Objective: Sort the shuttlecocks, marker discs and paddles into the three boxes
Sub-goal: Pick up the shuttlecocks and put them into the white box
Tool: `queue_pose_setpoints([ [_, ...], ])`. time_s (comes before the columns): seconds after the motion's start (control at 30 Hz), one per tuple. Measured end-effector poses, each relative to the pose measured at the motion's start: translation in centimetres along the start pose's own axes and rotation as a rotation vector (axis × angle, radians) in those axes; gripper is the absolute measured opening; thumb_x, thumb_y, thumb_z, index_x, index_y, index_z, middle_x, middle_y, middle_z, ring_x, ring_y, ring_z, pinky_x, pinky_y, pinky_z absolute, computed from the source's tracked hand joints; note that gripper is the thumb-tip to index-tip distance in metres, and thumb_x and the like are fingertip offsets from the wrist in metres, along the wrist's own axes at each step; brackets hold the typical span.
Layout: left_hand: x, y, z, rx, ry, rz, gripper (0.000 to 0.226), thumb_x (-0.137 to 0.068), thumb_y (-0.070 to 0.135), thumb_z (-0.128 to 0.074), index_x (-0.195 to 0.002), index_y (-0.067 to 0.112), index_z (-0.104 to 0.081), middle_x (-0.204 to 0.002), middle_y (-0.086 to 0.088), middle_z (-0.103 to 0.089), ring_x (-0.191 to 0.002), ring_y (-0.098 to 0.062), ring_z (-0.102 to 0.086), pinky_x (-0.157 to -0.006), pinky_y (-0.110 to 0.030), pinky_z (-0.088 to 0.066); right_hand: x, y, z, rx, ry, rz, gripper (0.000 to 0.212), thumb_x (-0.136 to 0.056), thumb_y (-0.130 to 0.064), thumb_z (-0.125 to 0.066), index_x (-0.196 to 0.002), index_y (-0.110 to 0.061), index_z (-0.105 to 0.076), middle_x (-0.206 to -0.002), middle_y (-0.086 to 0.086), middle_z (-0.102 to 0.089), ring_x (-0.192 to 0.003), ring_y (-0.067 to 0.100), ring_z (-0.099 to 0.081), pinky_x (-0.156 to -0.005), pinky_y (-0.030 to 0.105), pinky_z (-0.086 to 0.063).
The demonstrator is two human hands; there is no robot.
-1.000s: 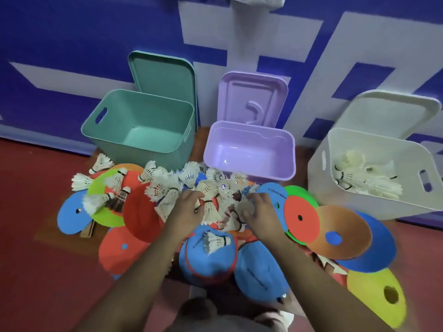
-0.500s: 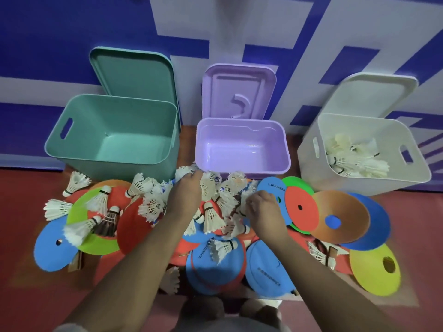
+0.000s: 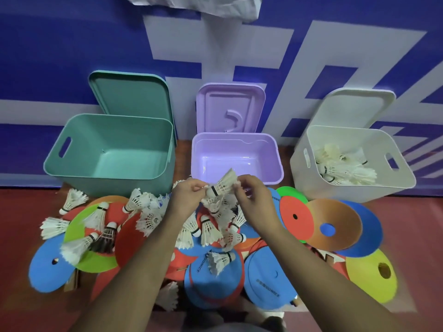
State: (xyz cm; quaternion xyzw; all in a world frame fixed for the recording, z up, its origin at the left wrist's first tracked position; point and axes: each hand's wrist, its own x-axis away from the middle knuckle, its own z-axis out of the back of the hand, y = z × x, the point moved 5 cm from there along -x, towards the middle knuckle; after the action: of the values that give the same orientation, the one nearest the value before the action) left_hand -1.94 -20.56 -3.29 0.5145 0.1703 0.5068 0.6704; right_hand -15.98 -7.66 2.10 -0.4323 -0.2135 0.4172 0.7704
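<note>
Shuttlecock point(image 3: 221, 185) pinched by left hand point(image 3: 185, 196) and right hand point(image 3: 251, 196) | light, feathers break | hold round cork end

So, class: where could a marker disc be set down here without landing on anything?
Free: the bare floors of the open teal plastic box and the lilac plastic box. The white plastic box already holds shuttlecocks. The floor before the boxes is crowded with overlapping coloured discs and white feather shuttlecocks.
</note>
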Motion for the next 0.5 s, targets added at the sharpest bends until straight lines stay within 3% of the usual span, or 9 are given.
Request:
queue_pose_setpoints([
  [0.1,0.2,-0.2,0.3,0.076,0.007,0.020,0.008,-0.086,0.015,-0.067,-0.086,0.014,-0.075,-0.085,0.000,-0.071,-0.075,-0.010,-0.061,-0.067,-0.018,-0.044,0.1,0.1,0.1,0.114,-0.033,0.058,0.014,-0.096,-0.025,-0.052,-0.092,-0.016,-0.061,-0.088,0.001,-0.061,-0.084,0.018,-0.056,-0.076,0.040,-0.050],
  [0.27,1.1,0.7,-0.9,0.271,-0.022,0.157,0.022,-0.089,0.032,-0.061,-0.073,0.018,-0.068,-0.074,0.002,-0.058,-0.076,-0.020,-0.053,-0.068,-0.031,-0.042,0.8,-0.7,-1.6,0.099,-0.180,0.014,0.015,-0.097,-0.028,-0.052,-0.091,-0.018,-0.061,-0.079,0.001,-0.064,-0.074,0.016,-0.059,-0.069,0.037,-0.051],
  [0.4,2.3,1.9,-1.9,0.462,-0.272,0.210,0.044,-0.088,0.063,-0.051,-0.103,0.023,-0.064,-0.108,-0.004,-0.063,-0.104,-0.019,-0.058,-0.093,-0.039,-0.047,0.4,-0.1,-2.1,-0.096,-0.091,-0.163,0.014,-0.095,-0.021,-0.054,-0.084,-0.021,-0.062,-0.078,0.008,-0.066,-0.074,0.025,-0.062,-0.072,0.039,-0.051],
  [0.43,2.7,2.1,-1.7,0.494,-0.364,0.161,0.044,-0.086,0.057,-0.054,-0.114,0.024,-0.060,-0.119,-0.006,-0.059,-0.112,-0.016,-0.056,-0.095,-0.032,-0.046,0.3,0.1,-1.9,-0.127,-0.058,-0.197,0.013,-0.095,-0.019,-0.055,-0.084,-0.021,-0.063,-0.079,0.009,-0.067,-0.073,0.026,-0.062,-0.070,0.038,-0.051],
  [0.5,3.2,1.7,-1.1,0.402,-0.535,0.036,0.055,-0.085,0.027,-0.067,-0.135,0.026,-0.045,-0.131,-0.001,-0.051,-0.120,-0.004,-0.049,-0.095,-0.020,-0.042,0.0,0.5,-1.5,-0.193,-0.011,-0.262,0.009,-0.095,-0.016,-0.057,-0.090,-0.019,-0.064,-0.080,0.012,-0.068,-0.069,0.022,-0.061,-0.070,0.037,-0.052],
])
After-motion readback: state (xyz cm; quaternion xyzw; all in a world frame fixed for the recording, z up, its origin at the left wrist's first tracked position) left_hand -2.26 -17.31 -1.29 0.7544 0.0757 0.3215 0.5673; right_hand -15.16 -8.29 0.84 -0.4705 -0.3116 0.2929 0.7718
